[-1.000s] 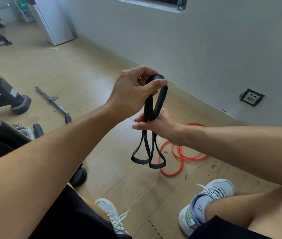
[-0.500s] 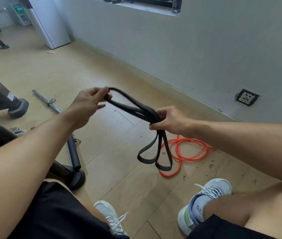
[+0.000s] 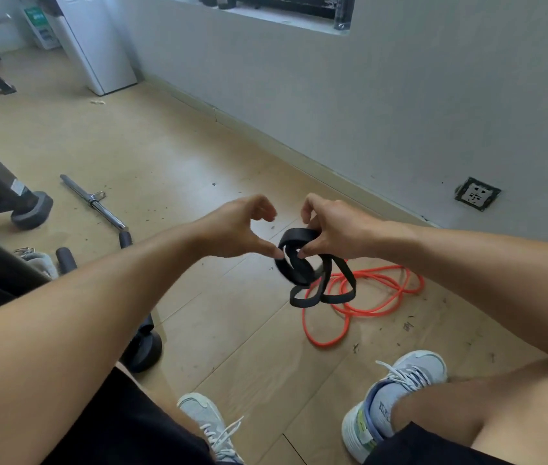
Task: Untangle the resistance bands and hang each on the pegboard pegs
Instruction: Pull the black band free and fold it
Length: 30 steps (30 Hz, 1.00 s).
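Note:
A black flat resistance band (image 3: 296,273) hangs in several coiled loops in front of me, above the floor. My right hand (image 3: 333,229) pinches its top between thumb and fingers. My left hand (image 3: 239,229) is just to the left of the band with fingers apart and curled; its thumb tip reaches the edge of the coil and grips nothing. An orange tube band (image 3: 376,297) lies in loose loops on the wooden floor behind and below the black band. No pegboard is in view.
A grey wall with a socket (image 3: 477,193) runs along the right. A metal bar (image 3: 93,201) lies on the floor at left, beside black machine feet (image 3: 31,213) (image 3: 143,350). A white cabinet (image 3: 98,45) stands far back. My shoes (image 3: 400,397) are below.
My left hand had pulled one end of the black band out to the left; it has let go and come back, and the band has sprung into coils under my right hand.

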{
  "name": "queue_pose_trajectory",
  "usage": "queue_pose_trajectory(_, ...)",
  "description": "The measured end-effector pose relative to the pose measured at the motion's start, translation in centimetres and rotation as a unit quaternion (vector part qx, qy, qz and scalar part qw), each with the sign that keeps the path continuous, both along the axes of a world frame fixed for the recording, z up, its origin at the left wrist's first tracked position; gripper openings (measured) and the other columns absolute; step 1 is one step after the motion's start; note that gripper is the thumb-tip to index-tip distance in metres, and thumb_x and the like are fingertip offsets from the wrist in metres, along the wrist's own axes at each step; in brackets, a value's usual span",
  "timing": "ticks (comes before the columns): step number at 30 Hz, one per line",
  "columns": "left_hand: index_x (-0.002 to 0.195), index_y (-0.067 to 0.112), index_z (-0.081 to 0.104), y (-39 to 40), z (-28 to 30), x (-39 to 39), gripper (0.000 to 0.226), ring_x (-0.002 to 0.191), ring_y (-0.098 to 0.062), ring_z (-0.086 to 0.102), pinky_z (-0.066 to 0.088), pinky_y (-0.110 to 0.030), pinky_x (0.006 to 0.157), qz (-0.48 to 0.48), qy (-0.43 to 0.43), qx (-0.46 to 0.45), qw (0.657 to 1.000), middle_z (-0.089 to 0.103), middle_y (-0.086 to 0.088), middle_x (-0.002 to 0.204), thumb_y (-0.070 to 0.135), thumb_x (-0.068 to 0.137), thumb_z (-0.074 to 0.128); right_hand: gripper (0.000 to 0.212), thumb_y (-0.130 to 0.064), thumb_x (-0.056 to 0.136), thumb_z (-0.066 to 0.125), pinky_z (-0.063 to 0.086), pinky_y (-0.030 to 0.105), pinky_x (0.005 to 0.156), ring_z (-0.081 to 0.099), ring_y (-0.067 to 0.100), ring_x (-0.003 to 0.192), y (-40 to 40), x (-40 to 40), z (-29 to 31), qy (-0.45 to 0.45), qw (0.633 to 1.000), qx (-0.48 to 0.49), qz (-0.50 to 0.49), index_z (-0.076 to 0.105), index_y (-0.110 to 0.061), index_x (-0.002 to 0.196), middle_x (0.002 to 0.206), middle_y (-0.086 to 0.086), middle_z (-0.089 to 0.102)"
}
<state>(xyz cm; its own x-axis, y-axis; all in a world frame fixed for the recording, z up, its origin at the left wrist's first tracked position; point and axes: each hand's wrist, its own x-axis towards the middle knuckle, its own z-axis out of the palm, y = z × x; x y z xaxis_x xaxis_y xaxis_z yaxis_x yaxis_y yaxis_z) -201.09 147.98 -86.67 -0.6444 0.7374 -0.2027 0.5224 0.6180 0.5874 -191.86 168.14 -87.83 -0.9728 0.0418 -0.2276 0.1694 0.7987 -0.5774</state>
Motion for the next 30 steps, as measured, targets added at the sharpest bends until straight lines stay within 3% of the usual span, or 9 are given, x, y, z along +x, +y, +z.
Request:
queue_pose_trajectory(5,0.109,0.023,0.051,2.4,-0.1,1.8,0.059,0.096,-0.018,0.062,0.050,-0.032,0.078,-0.034,0.074,-0.015,0.997,0.068,0.006,0.103,0.039,0.069,0.091,0.061,-0.028,0.073,0.092,0.047,0.036,0.063,0.056,0.019,0.067,-0.3,0.2,0.6,0.023,1.000,-0.010,-0.001,0.033,-0.028,0.086,0.089,-0.001,0.074)
queue_pose_trajectory(9,0.096,0.025,0.067,2.3,0.4,1.7,0.039,0.071,-0.014,0.058,0.039,-0.023,0.056,-0.014,0.104,-0.001,0.994,0.066,0.010,0.076,0.040,0.069,0.090,0.060,-0.025,0.074,0.092,0.052,0.045,0.067,0.064,0.029,0.074,-0.4,0.3,0.9,0.026,0.999,-0.027,0.011,0.033,-0.027,0.086,0.090,0.001,0.077)
queue_pose_trajectory(11,0.089,0.024,0.073,2.2,0.7,1.7,0.027,0.061,-0.010,0.053,0.035,-0.021,0.051,-0.017,0.111,-0.007,0.994,0.062,0.008,0.068,0.037,0.072,0.088,0.060,-0.022,0.074,0.092,0.047,0.039,0.062,0.062,0.023,0.069,-0.2,0.1,0.6,0.021,0.999,-0.034,0.012,0.033,-0.027,0.085,0.087,-0.002,0.078)
queue_pose_trajectory(13,0.088,0.024,0.075,2.2,1.1,1.7,0.020,0.057,-0.007,0.051,0.034,-0.018,0.048,-0.021,0.109,0.002,0.994,0.059,0.009,0.064,0.034,0.075,0.086,0.060,-0.019,0.074,0.092,0.047,0.031,0.060,0.060,0.014,0.061,-0.1,0.1,0.3,0.023,0.998,-0.060,0.008,0.034,-0.027,0.087,0.079,-0.006,0.077)
queue_pose_trajectory(16,0.088,0.024,0.077,2.1,1.7,1.5,0.015,0.054,-0.005,0.052,0.036,-0.010,0.048,-0.009,0.089,0.050,0.995,0.061,0.010,0.061,0.031,0.077,0.086,0.056,-0.012,0.075,0.091,0.054,0.032,0.068,0.070,0.015,0.068,0.2,0.1,0.1,0.038,0.988,-0.150,-0.023,0.041,-0.023,0.098,0.082,-0.002,0.079)
queue_pose_trajectory(20,0.086,0.029,0.077,1.7,2.1,1.2,0.010,0.057,-0.006,0.056,0.046,-0.022,0.059,0.021,0.071,0.096,0.993,0.062,0.014,0.057,0.028,0.079,0.085,0.052,-0.008,0.078,0.088,0.059,0.040,0.092,0.078,0.017,0.091,0.8,0.6,0.1,0.019,0.982,-0.188,-0.019,0.055,-0.017,0.116,0.096,0.000,0.081)
queue_pose_trajectory(23,0.086,0.028,0.077,1.3,2.4,0.8,0.011,0.069,-0.014,0.067,0.052,-0.032,0.068,0.037,0.063,0.118,0.990,0.071,0.009,0.068,0.029,0.078,0.085,0.033,-0.014,0.081,0.087,0.056,0.047,0.101,0.077,0.019,0.095,1.3,0.8,-0.5,0.020,0.985,-0.169,-0.019,0.070,-0.018,0.109,0.098,0.001,0.081)
queue_pose_trajectory(25,0.088,0.026,0.077,1.0,2.7,0.5,0.012,0.065,-0.008,0.064,0.050,-0.026,0.065,0.041,0.055,0.121,0.990,0.071,0.010,0.068,0.028,0.079,0.085,0.024,-0.020,0.082,0.087,0.056,0.048,0.101,0.076,0.021,0.097,1.4,0.8,-0.7,0.027,0.986,-0.160,-0.023,0.076,-0.021,0.103,0.098,0.001,0.080)
queue_pose_trajectory(30,0.092,0.025,0.073,-0.2,2.6,-0.5,0.014,0.067,-0.010,0.062,0.044,-0.024,0.064,0.042,0.022,0.042,0.998,0.068,0.009,0.074,0.029,0.083,0.083,0.040,-0.017,0.083,0.085,0.055,0.049,0.101,0.076,0.020,0.095,1.3,0.6,-0.8,0.050,0.981,-0.179,-0.053,0.063,-0.026,0.115,0.096,-0.002,0.081)
